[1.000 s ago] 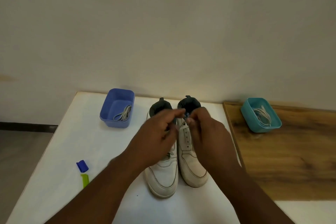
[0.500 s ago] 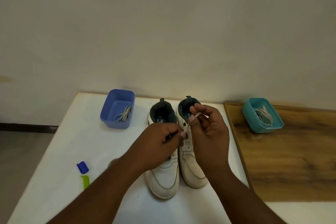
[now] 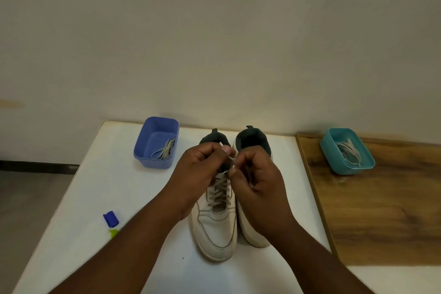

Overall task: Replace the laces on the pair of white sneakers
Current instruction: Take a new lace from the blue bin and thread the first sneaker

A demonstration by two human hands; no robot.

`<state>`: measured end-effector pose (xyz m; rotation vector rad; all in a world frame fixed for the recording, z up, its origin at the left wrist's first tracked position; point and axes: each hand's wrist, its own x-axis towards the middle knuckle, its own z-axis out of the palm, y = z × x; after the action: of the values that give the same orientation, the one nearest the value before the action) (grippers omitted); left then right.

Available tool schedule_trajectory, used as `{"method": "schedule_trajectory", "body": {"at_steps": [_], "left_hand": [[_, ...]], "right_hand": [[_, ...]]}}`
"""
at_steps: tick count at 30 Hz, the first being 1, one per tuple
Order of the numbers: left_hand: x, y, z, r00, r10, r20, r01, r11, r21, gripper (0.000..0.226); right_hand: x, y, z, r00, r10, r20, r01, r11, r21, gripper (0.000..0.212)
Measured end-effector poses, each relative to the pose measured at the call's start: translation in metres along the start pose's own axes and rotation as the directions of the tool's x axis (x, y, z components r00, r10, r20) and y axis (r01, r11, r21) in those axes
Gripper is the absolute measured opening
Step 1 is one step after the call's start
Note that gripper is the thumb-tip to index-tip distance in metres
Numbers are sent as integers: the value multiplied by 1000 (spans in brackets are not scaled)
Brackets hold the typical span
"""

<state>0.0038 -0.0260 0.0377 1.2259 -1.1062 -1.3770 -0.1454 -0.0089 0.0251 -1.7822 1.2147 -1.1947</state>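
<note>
A lace [image 3: 220, 190] end is pinched by the left hand [image 3: 200, 169] and, seemingly, the right hand [image 3: 256, 175] (fingers curled); it is held above the left sneaker [image 3: 214, 224].

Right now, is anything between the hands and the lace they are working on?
Nothing visible: the left hand and right hand already pinch the lace above the left sneaker.

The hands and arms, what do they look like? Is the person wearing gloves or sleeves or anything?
No gloves and no sleeves. Both the left hand and the right hand are bare, and both forearms are bare right down to the bottom of the picture. No watch, bracelet or ring shows. The fingers have short, pale nails.
</note>
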Motion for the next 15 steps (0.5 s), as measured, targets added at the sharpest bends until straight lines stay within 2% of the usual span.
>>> {"method": "schedule_trajectory", "body": {"at_steps": [2,4,8,12,15], "left_hand": [[1,0,-2,1000,12,-25,-11,999,34,22],[0,-3,-3,998,56,-1,-56,989,139,23],[1,-10,-2,993,117,18,-117,941,317,31],[3,-15,-7,990,138,-43,-110,913,394,38],[1,-14,-11,983,152,-105,-96,905,414,37]], "right_hand": [[1,5,1,998,19,-66,-34,969,-243,36],[1,12,1,995,9,-99,-41,944,-327,48],[0,19,6,992,-83,-92,43,926,-376,27],[2,14,9,991,-68,-117,26,947,-321,30],[4,12,11,989,-51,-138,8,956,-294,19]]}}
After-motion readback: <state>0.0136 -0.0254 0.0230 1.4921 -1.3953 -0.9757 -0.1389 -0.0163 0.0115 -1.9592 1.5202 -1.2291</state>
